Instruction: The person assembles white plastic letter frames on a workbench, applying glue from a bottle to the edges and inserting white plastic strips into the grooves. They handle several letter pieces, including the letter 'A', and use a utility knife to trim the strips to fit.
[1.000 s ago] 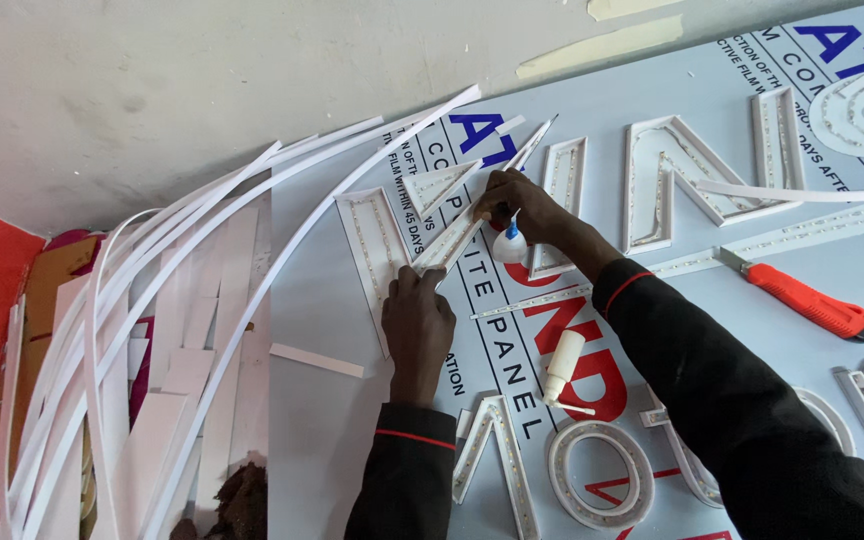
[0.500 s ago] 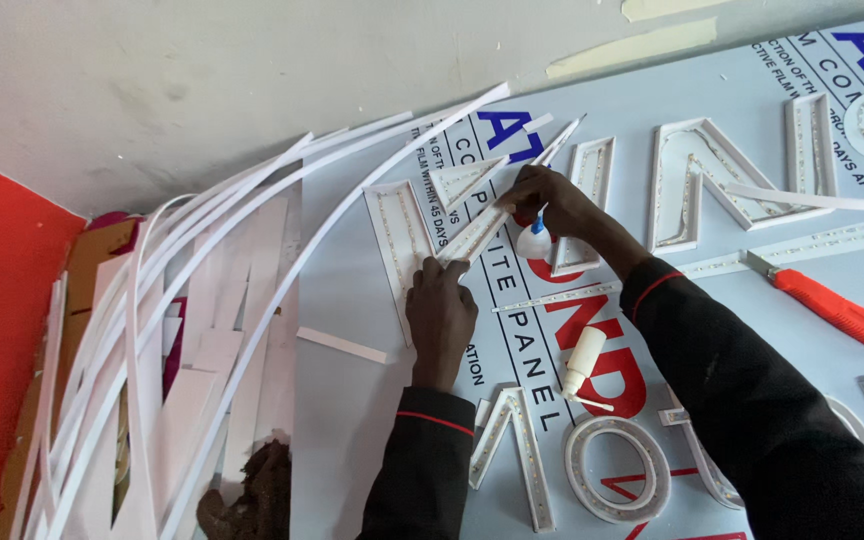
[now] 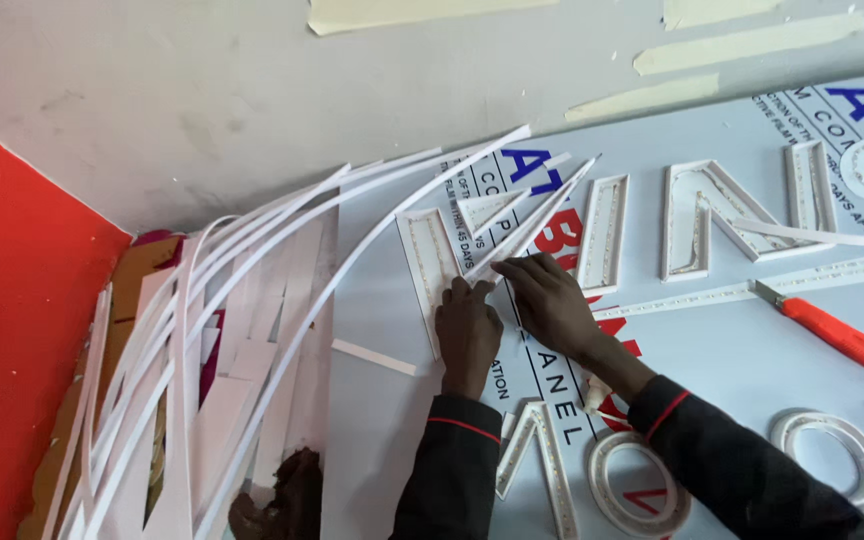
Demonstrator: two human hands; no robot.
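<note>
**Two hands press a white letter shell on the printed panel**

At frame centre the left hand [image 3: 468,325] lies flat, fingers spread, on the lower edge of a white channel letter [image 3: 430,262]; the right hand [image 3: 550,300], just beside it, pinches a thin white strip [image 3: 537,215] that runs up toward the upper right; both rest on the pale printed panel [image 3: 712,350]; an orange utility knife [image 3: 832,335] lies at right, well apart; loose white strips [image 3: 252,290] fan across the left.
</note>
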